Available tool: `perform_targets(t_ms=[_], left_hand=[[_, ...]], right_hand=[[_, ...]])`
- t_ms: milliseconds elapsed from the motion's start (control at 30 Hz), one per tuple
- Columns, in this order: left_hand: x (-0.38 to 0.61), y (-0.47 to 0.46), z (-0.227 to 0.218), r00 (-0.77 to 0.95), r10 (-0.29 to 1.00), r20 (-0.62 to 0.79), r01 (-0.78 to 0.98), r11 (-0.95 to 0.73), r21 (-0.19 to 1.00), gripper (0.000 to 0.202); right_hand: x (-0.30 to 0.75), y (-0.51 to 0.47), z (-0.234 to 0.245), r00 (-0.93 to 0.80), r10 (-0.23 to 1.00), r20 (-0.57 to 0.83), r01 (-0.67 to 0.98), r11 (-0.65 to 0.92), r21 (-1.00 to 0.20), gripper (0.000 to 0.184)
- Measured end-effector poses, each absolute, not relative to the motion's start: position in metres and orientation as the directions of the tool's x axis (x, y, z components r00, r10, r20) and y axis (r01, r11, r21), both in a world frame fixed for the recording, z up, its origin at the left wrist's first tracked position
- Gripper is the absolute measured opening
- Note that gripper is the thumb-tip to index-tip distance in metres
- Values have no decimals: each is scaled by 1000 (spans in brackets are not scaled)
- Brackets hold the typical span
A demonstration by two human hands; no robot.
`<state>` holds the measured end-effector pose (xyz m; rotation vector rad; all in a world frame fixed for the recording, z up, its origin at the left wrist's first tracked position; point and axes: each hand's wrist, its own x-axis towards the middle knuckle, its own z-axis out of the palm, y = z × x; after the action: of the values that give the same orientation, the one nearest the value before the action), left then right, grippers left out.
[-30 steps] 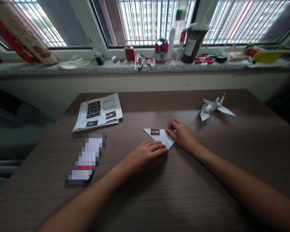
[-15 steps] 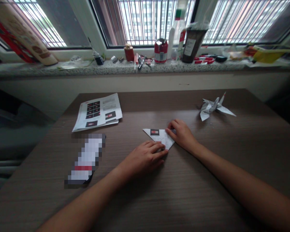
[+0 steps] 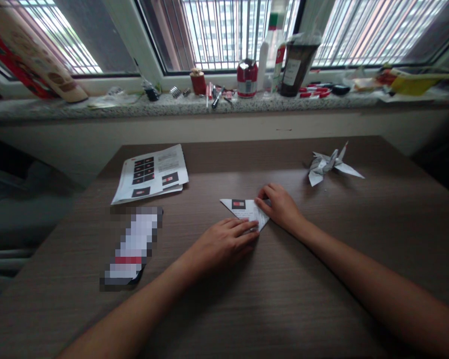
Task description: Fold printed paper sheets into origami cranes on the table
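A printed sheet of paper [image 3: 243,208], folded into a small triangle, lies flat on the table with its long edge away from me. My left hand [image 3: 232,238] rests over its near part, fingers stretched out and lying flat on the paper. At the paper's right corner is my right hand [image 3: 279,205], its thumb and curled fingers closed on that corner and hiding it. Beyond my right hand stands a folded paper crane [image 3: 326,164], touched by neither hand.
Folded printed sheets [image 3: 151,172] lie at the table's back left. Nearer me is a phone [image 3: 134,244] with a blurred screen. On the granite windowsill [image 3: 134,110] stand a red can [image 3: 247,79], a dark drink cup [image 3: 297,67], a clear bottle and a yellow item [image 3: 413,82].
My left fingers have shifted very slightly to the right over the paper. The right hand keeps its hold on the corner. The whole view has moved a little.
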<state>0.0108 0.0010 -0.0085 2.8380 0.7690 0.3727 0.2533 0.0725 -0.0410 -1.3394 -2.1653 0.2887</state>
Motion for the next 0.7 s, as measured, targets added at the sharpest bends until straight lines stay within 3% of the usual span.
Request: perform_targets(t_ms=[433,700], left_hand=[[13,-1,-9,829,524,196,483,-847,223,35],[13,-2,-3,822,539,183,490,-834,253,35]], right_hand=[[252,70,-37,-330,879,344,765,462,-448,11],[263,54,-16,-465,790,400,768,585,-262,21]])
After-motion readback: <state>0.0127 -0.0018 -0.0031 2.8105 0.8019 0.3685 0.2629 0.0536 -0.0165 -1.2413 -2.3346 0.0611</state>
